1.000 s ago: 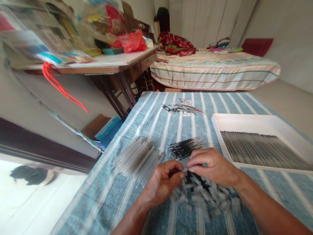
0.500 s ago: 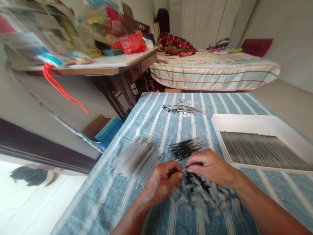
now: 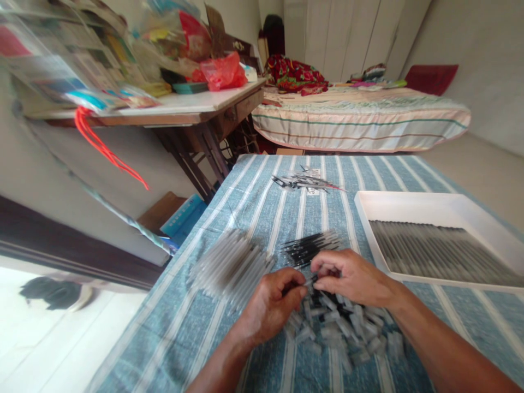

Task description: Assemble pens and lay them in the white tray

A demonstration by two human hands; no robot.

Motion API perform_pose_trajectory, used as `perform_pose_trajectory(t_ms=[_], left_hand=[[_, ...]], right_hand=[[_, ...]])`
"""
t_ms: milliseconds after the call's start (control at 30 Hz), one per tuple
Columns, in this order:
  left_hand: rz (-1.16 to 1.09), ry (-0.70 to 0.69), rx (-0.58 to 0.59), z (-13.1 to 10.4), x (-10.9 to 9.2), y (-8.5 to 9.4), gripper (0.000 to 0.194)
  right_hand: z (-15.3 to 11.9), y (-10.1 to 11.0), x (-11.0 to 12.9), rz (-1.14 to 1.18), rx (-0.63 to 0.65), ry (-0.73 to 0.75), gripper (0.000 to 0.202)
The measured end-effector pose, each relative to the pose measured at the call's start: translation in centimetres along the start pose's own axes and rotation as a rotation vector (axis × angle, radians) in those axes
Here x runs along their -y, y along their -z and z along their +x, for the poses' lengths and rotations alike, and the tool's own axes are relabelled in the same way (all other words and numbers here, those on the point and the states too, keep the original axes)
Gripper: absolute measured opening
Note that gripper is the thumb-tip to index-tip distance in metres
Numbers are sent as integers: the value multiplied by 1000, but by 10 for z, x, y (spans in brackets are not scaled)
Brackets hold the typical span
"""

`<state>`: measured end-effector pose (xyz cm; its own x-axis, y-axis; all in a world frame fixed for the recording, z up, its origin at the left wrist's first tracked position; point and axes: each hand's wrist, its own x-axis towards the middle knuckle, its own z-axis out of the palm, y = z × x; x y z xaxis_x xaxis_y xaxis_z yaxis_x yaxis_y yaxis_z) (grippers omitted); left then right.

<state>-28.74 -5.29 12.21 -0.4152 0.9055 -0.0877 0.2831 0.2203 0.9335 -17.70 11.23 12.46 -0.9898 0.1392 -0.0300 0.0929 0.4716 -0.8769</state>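
My left hand (image 3: 273,303) is closed, thumb and forefinger pinching a thin pen (image 3: 309,280) whose dark end points right. At that end my right hand (image 3: 347,278) curls its thumb and fingers around the tip; a greyish piece, blurred, shows inside its grip. Below both hands lies a loose heap of translucent pen caps (image 3: 344,327), with some black pieces among them. Just beyond the hands is a bundle of black, thin pen pieces (image 3: 309,248). Left of it lies a pile of translucent pen barrels (image 3: 233,267).
A white box (image 3: 409,202) on the right holds a row of grey pens (image 3: 434,248). Thin black and red pieces (image 3: 305,181) lie at the far end of the striped cloth (image 3: 196,305). A cluttered desk (image 3: 164,112) and a bed (image 3: 360,123) stand beyond.
My right thumb and forefinger have parted slightly, showing more of the dark pen end between them. My left hand has stayed in place.
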Motion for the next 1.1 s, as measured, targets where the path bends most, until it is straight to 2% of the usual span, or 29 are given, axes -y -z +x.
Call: perform_pose_trajectory(t_ms=[67, 200, 367, 500, 667, 800, 933, 1033, 1100], left_hand=[[5, -3, -1, 0, 0, 0, 8], [7, -3, -2, -1, -1, 0, 8], [-1, 10, 2, -1, -1, 0, 8], [14, 6, 11, -1, -1, -1, 8], [1, 13, 1, -1, 0, -1, 7], [10, 10, 5, -1, 0, -2, 8], [23, 10, 0, 0, 1, -2, 7], [41, -3, 11, -1, 2, -2, 7], [43, -4, 7, -1, 2, -2, 7]], right_hand=[[0, -1, 0, -49, -6, 31, 9], [2, -2, -1, -117, 0, 67, 32], [1, 0, -1, -74, 10, 21, 16], [1, -2, 0, -121, -4, 57, 32], [2, -3, -1, -77, 10, 12, 19], [3, -4, -1, -127, 8, 26, 35], [2, -4, 0, -99, 13, 12, 19], [2, -4, 0, -134, 13, 34, 33], [2, -5, 0, -128, 17, 14, 33]])
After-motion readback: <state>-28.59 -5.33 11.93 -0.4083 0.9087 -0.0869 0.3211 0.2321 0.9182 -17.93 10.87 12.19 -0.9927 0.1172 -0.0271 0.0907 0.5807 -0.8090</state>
